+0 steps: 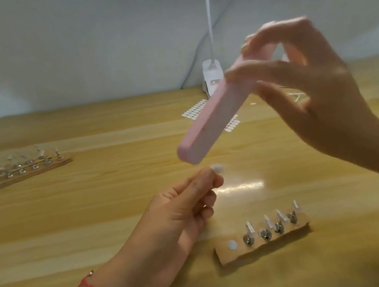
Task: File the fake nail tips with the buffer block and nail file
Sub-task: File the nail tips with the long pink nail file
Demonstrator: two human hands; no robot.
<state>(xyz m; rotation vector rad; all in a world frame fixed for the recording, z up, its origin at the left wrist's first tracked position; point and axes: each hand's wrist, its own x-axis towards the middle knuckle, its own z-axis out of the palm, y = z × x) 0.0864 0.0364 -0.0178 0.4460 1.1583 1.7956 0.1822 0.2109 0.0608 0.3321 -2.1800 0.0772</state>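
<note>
My right hand (310,86) holds the pink buffer block (211,116) by its upper end, raised above the table and slanting down to the left. Its lower end hangs just above a clear fake nail tip (216,167) that my left hand (182,210) pinches between thumb and forefinger; block and tip are slightly apart. A wooden holder (264,244) at the front right carries several nail tips on metal stands, with one white spot at its left end free.
Two more wooden holders (26,169) with several nail tips lie at the far left. Sheets of white adhesive tabs (194,111) and a white clamp base with a cable (213,76) sit at the back centre. A red string bracelet is on my left wrist.
</note>
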